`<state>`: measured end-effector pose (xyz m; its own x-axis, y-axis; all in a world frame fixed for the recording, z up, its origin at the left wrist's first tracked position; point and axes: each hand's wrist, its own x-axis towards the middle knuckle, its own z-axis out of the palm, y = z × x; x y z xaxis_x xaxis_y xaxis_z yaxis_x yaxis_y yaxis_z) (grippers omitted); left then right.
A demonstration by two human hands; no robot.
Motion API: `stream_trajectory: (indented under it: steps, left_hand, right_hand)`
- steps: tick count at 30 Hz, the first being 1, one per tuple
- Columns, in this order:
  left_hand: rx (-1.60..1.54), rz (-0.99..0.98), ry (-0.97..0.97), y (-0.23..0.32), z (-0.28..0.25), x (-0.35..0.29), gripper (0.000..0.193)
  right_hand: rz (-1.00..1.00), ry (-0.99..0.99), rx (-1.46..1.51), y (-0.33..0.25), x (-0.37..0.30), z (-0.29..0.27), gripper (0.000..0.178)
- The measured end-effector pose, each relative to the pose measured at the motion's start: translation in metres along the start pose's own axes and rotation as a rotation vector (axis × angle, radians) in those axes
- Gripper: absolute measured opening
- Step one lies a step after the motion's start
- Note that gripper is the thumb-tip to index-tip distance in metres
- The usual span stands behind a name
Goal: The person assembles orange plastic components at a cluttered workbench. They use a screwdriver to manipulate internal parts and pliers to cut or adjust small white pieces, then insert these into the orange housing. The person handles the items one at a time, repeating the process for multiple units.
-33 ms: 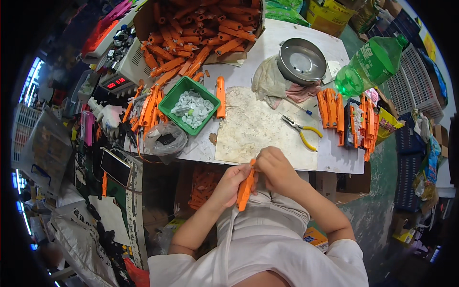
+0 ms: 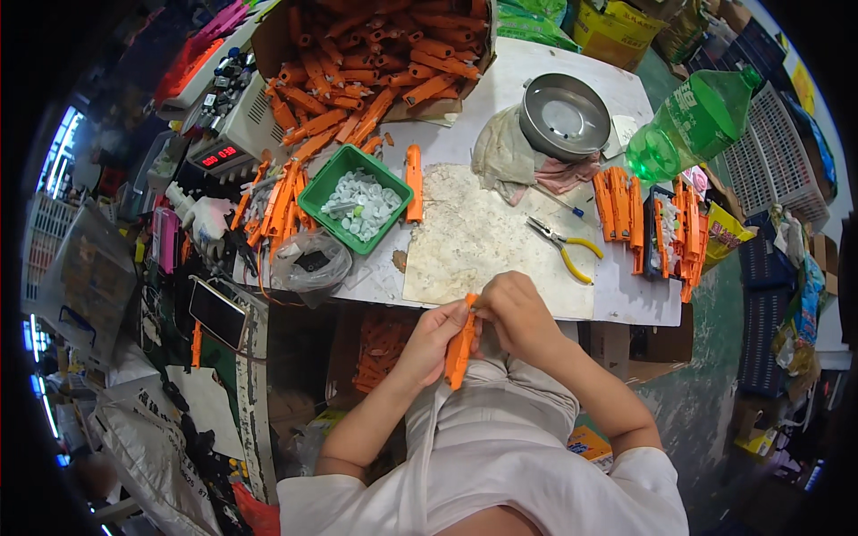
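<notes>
Close to my body, at the table's front edge, my left hand (image 2: 435, 344) is closed round a long orange plastic housing (image 2: 458, 353). The housing slants, its lower end pointing toward my lap. My right hand (image 2: 514, 308) pinches at its upper end, and its fingertips hide whatever they grip there. Beyond the hands lies a stained worn board (image 2: 456, 241). Pliers with yellow handles (image 2: 565, 248) rest on the right of it. Another orange housing (image 2: 414, 183) lies beside a green bin (image 2: 353, 241) of small clear plastic pieces (image 2: 362, 204).
A cardboard box (image 2: 268, 40) heaped with orange housings stands at the back left. A round metal bowl (image 2: 565, 116) sits on rags, with a green bottle (image 2: 693, 121) to its right. More housings (image 2: 612, 204) stand at the right edge. A phone (image 2: 217, 313) is at left.
The orange housing's lower end has shifted slightly up and to the right. Both hands keep their hold, and the things on the table stay where they were.
</notes>
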<state>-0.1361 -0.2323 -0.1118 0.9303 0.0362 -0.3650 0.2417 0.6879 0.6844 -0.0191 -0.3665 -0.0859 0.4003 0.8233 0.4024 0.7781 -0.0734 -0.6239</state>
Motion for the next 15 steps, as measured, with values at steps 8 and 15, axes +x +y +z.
stream_trajectory:
  steps: [8,15]
  left_hand:
    - [0.763,0.504,0.144,0.010,0.029,0.005,0.034]
    - [1.002,0.657,0.161,0.003,0.039,0.007,0.024]
  right_hand:
    - [0.777,-0.174,1.222,-0.002,-0.018,-0.007,0.030]
    - [0.876,-0.227,1.346,0.000,-0.029,-0.018,0.023]
